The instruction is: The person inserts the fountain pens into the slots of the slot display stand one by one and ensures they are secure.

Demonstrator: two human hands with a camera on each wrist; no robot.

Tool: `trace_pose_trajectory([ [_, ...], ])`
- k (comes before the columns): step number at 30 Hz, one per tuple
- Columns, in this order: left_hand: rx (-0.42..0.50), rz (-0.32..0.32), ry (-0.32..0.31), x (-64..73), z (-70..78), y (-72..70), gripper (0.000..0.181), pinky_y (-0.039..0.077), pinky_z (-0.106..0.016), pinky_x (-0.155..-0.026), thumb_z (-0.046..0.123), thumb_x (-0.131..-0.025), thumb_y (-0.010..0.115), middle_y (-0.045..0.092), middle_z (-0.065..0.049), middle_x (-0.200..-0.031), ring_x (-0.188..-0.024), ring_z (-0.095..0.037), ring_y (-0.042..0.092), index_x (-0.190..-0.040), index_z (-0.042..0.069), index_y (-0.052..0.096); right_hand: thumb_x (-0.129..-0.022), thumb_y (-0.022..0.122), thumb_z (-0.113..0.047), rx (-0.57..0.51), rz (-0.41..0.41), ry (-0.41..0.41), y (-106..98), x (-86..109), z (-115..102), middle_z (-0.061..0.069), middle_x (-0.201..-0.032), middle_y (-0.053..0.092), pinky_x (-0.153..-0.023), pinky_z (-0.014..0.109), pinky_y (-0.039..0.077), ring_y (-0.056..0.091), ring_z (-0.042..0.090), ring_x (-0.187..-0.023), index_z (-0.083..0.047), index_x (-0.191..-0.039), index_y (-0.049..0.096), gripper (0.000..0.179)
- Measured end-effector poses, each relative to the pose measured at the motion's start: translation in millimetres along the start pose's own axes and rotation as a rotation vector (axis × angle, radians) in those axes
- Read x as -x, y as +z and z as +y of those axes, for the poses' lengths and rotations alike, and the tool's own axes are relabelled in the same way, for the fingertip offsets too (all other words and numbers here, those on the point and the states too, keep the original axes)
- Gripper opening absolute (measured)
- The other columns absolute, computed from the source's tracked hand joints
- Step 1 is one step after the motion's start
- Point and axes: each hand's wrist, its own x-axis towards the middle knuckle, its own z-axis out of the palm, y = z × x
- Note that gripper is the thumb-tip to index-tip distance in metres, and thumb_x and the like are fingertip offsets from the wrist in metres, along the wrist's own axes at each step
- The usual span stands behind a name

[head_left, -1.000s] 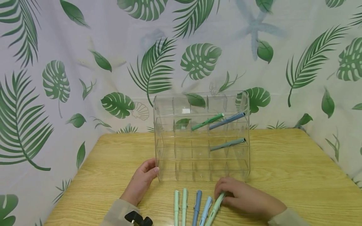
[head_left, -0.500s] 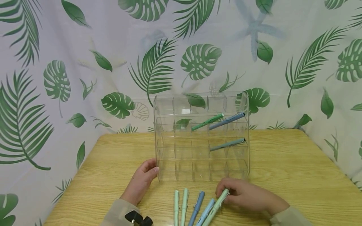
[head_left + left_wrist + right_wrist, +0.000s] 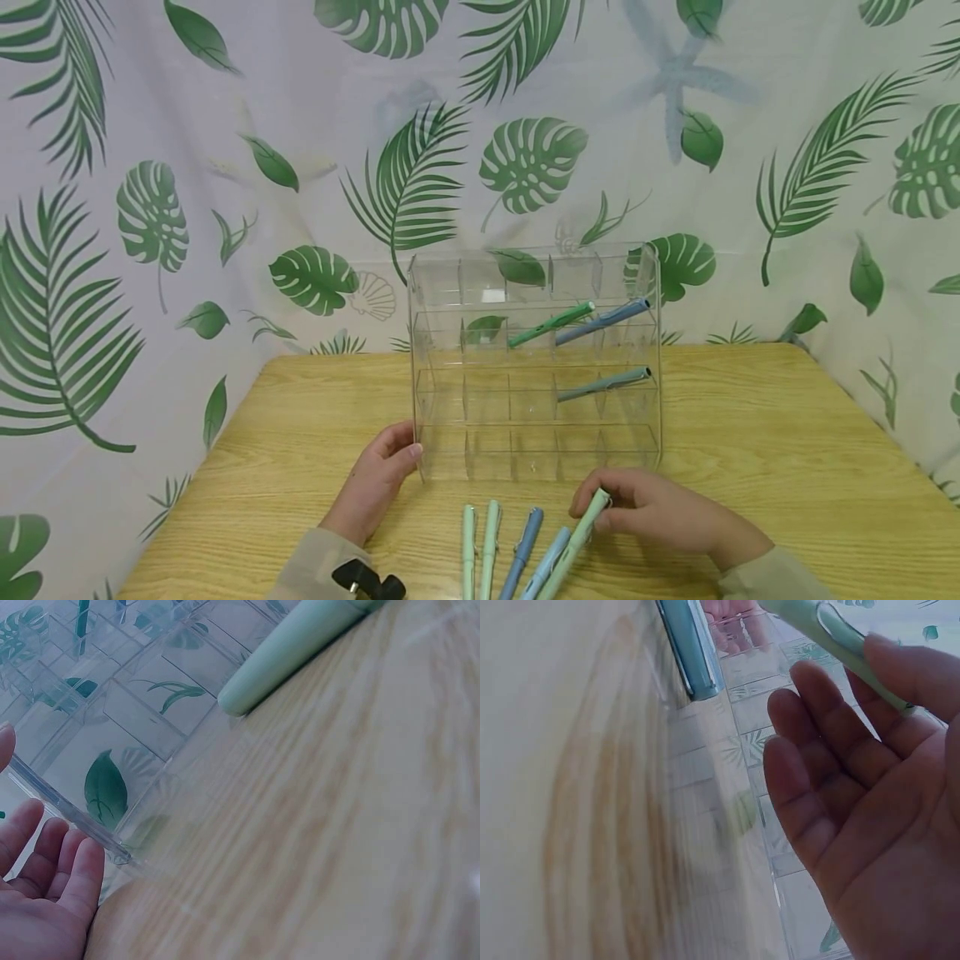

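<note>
A clear acrylic rack with small compartments stands upright on the table. At its lower left edge, my left hand holds the side panel, thumb in front and fingers behind. My right hand pinches a light green capped pen near its clip end, just in front of the rack. The pen's lower end leaves the head view. Beside it lie a light blue pen, a darker blue pen and two more light green pens. The right wrist view shows thumb and index finger on the pen.
Inside the rack, a green pen and a blue pen lie slanted in the second row. A grey-green pen rests one row lower. Behind the wooden table hangs a leaf-print cloth. A black clamp sits by my left sleeve.
My right hand has tilted the light green pen's clip end up and slightly right. The light blue and darker blue pens have shifted a little. My left hand stays at the rack.
</note>
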Motion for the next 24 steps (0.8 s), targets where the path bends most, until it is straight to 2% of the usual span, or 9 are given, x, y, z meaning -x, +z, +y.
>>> trace_pose_trajectory([
  [7,-0.004,0.003,0.001,0.0,0.8,0.0,0.046,0.036,-0.044,-0.11,0.009,-0.102,0.058,0.047,-0.022,-0.143,-0.132,-0.034,0.044,-0.145,-0.003,0.046,-0.107,0.043,-0.001,-0.101,-0.015,-0.027,0,-0.9,-4,0.03,-0.128,0.056,-0.096,0.041,0.052,0.059,0.027,-0.117,0.001,-0.126,0.059,0.025],
  [10,-0.009,0.004,0.001,-0.2,0.8,0.1,0.045,0.036,-0.045,-0.111,0.008,-0.103,0.056,0.047,-0.022,-0.143,-0.132,-0.033,0.044,-0.145,-0.003,0.045,-0.108,0.041,0.0,-0.098,-0.013,-0.05,-2,-1.6,-6,0.032,-0.126,0.056,-0.092,0.042,0.053,0.061,0.027,-0.112,0.001,-0.126,0.059,0.026],
  [14,-0.006,0.005,0.001,-0.8,0.5,0.2,0.045,0.035,-0.046,-0.111,0.009,-0.102,0.058,0.047,-0.022,-0.143,-0.132,-0.033,0.045,-0.144,-0.003,0.045,-0.108,0.04,-0.001,-0.073,0.007,-0.043,-4,-1.3,-10,0.031,-0.126,0.058,-0.088,0.042,0.054,0.061,0.027,-0.107,-0.001,-0.127,0.059,0.027],
  [19,-0.004,0.01,-0.003,-0.7,0.5,0.4,0.044,0.035,-0.045,-0.111,0.008,-0.102,0.058,0.048,-0.021,-0.143,-0.131,-0.032,0.045,-0.144,-0.002,0.047,-0.11,0.038,-0.004,-0.089,0.037,-0.016,-6,-0.9,-16,0.033,-0.126,0.058,-0.091,0.045,0.054,0.062,0.03,-0.112,0.0,-0.125,0.058,0.026],
  [24,-0.01,0.006,-0.004,-0.9,1.2,0.8,0.044,0.034,-0.047,-0.112,0.009,-0.103,0.057,0.047,-0.022,-0.143,-0.131,-0.033,0.045,-0.144,-0.002,0.046,-0.11,0.038,-0.004,-0.059,0.069,-0.032,-8,-2.3,-22,0.031,-0.124,0.06,-0.09,0.043,0.054,0.062,0.029,-0.11,0.0,-0.124,0.057,0.024],
])
